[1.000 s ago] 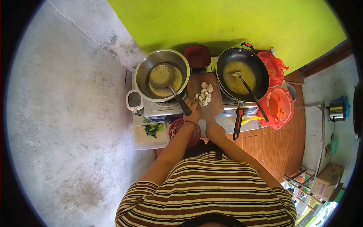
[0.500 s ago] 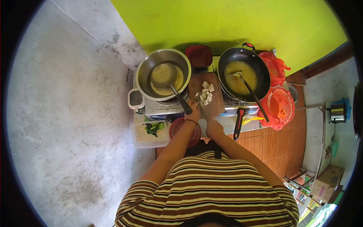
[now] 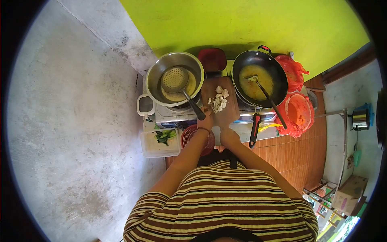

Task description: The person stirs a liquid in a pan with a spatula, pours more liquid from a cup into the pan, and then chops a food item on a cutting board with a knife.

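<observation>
A wooden cutting board point(image 3: 230, 111) lies between the two pans, bearing a heap of pale, whitish chopped pieces point(image 3: 219, 99) that look like mushroom. My left hand point(image 3: 206, 121) is at the board's lower left edge, fingers closed and bent beside the smallest pieces; what they pinch is hidden. My right hand point(image 3: 230, 138) is wrapped round the handle of a knife, its blade point(image 3: 221, 120) over the near part of the board. Just above my left hand passes the dark handle of a skimmer point(image 3: 175, 79), which rests in a steel basin point(image 3: 150, 79).
A black wok point(image 3: 238, 68) with yellowish liquid and a spatula point(image 3: 266, 93) stands right, its handle point(image 3: 254, 131) pointing toward me. Left are a plastic box point(image 3: 149, 152) with green leaves and a red basket point(image 3: 209, 146). Red-bagged containers point(image 3: 299, 113) sit far right.
My right hand has turned slightly and the knife blade has shifted a little to the right, away from my left fingers. My left hand stays nearly in place.
</observation>
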`<state>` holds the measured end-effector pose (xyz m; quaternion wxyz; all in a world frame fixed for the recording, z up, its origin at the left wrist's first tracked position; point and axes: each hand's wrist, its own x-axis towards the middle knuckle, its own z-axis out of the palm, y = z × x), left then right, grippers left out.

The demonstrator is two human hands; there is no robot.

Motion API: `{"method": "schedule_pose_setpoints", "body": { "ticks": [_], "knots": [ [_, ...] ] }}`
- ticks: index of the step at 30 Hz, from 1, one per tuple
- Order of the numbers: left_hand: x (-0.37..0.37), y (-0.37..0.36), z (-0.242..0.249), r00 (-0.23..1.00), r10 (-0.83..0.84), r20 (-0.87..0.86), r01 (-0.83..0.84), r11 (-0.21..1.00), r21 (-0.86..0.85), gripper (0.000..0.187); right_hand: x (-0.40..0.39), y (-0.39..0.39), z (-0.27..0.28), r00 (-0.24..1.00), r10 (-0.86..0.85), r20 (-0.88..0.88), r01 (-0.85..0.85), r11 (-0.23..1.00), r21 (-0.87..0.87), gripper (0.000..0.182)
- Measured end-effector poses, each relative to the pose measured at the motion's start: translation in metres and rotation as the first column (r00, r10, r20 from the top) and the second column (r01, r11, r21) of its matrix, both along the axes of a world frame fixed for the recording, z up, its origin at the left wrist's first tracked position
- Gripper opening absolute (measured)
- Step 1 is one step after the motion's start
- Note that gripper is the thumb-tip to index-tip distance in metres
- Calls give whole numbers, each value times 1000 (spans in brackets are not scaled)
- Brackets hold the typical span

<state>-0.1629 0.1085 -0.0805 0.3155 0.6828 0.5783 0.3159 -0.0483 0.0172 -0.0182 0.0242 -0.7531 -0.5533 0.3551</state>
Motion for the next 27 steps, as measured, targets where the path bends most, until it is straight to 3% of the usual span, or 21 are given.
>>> {"method": "schedule_pose_setpoints", "body": {
  "ticks": [4, 11, 13, 19, 22, 24, 27],
  "knots": [
    [-1, 0, -3, 1000, 0, -30, 0, 1000, 16, 22, 0, 4, 9, 1000, -8, -1, 8, 1000, -28, 29],
    [0, 0, -1, 1000, 15, 12, -14, 999, -39, 21, 5, 7, -29, 986, 130, 100, -131, 991, 5, 28],
    [0, 1, 0, 997, 31, 70, -25, 996, -90, 21, 3, 11, -23, 979, 155, 136, -158, 987, 13, 27],
    [0, -1, 6, 999, 30, -23, -30, 999, -13, 22, 0, 14, 2, 973, 134, 190, -138, 990, 10, 25],
    [1, -2, 16, 1000, 23, 20, -23, 1000, -1, 22, 2, 14, -15, 991, 68, 119, -70, 998, 11, 27],
    [1, 1, 9, 1000, 2, -9, -3, 999, -50, 23, 6, 7, -46, 986, 128, 105, -137, 987, 84, 28],
    [0, 4, 2, 1000, 0, -22, -2, 996, -85, 24, 4, 3, -39, 993, 103, 54, -108, 990, 91, 30]
  ]
}}
